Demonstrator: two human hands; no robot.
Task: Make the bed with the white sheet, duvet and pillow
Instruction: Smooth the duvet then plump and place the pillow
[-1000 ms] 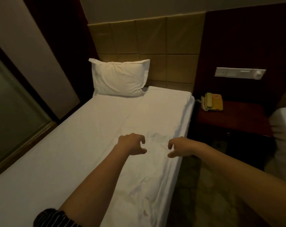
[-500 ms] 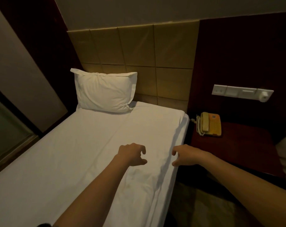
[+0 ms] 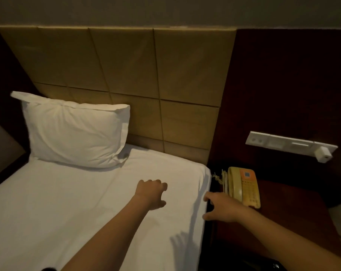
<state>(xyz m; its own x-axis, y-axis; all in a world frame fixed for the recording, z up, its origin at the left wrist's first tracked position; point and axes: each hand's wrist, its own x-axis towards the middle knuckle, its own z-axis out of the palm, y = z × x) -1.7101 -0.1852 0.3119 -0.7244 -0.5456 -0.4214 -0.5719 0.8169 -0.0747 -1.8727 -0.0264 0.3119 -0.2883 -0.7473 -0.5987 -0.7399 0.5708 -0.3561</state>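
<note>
White cotton covers the whole mattress: the sheet (image 3: 78,202) lies flat and mostly smooth, with faint creases near the right-hand edge, where it drops over the side of the bed. The pillow (image 3: 76,133) stands propped against the padded tan headboard (image 3: 146,75) at the far left corner, leaning slightly. No duvet is anywhere in sight, so that part of the job looks not yet done.

The bed's long axis runs from the headboard down towards the person, and the sheet's hanging edge follows it on the right. The top right corner of the sheet lies ahead of both hands, towards the headboard. The right hand (image 3: 222,209) is the nearer one to that edge. It hangs just beside the drop, thumb and fingers apart and holding nothing, as if about to take or tuck the cloth. The left hand (image 3: 151,194) is over the top surface, further in from the edge, palm down with fingers loosely bent and nothing between them. I cannot tell whether its tips touch the cloth.

Both forearms reach forward, nearly straight. Beyond the right hand a yellow telephone (image 3: 242,186) sits on the dark bedside table (image 3: 292,212), under a white socket panel (image 3: 283,142).
</note>
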